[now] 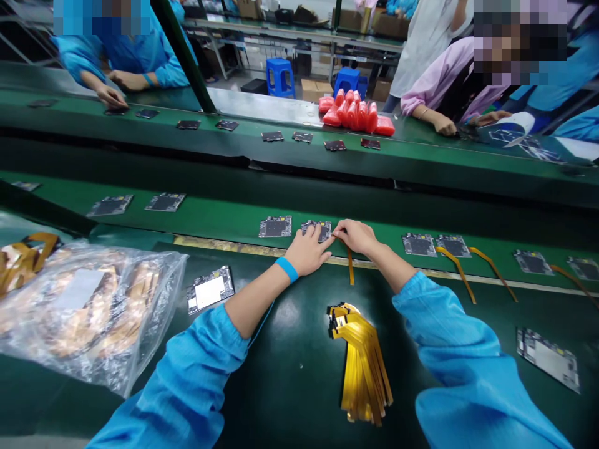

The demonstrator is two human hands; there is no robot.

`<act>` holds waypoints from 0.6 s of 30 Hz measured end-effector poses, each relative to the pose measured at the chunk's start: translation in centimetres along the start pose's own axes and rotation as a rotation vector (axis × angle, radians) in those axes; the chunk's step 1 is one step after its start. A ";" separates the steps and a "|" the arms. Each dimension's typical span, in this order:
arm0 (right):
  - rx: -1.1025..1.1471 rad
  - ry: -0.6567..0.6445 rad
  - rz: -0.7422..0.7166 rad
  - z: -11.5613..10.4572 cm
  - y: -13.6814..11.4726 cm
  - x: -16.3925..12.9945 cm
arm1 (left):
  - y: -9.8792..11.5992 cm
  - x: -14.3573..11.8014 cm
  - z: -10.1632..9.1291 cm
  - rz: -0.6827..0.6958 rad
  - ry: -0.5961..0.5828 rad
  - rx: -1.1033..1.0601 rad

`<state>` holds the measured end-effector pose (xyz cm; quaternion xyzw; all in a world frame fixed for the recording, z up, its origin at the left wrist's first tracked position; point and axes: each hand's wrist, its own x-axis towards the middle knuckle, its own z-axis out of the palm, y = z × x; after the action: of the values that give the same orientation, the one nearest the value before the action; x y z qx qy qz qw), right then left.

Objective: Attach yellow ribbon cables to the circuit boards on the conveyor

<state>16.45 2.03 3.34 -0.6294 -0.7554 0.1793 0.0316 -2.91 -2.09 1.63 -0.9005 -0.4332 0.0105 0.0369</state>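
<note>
My left hand lies with fingers spread on a circuit board on the green belt. A blue wrist strap is round that wrist. At the board's right edge, my right hand pinches the end of an orange flex cable, whose tail hangs toward me over the belt's edge. Whether the cable is joined to the board is hidden by the fingers. Another circuit board sits just left of it. Nearer me, a fanned stack of flex cables rests on the dark green bench.
Boards with cables attached lie along the belt to the right. A clear plastic bag of flex cables is at left, beside a loose board. Another board lies right. Across the belts are red packets and co-workers.
</note>
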 end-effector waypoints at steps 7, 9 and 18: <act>0.083 0.105 -0.015 0.1 1.1 -2.0 | 0.3 -0.1 0.2 0.013 0.020 -0.024; 0.153 0.159 -0.032 0.1 1.8 -3.8 | 0.3 -0.3 0.3 0.022 0.036 -0.043; 0.353 -0.188 -0.302 -0.7 1.8 -14.5 | 0.0 -0.7 0.5 0.057 0.159 -0.101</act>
<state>21.31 -11.47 6.06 -0.4747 -0.7974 0.3596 0.0973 -3.31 -2.60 1.10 -0.9111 -0.4032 -0.0819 0.0251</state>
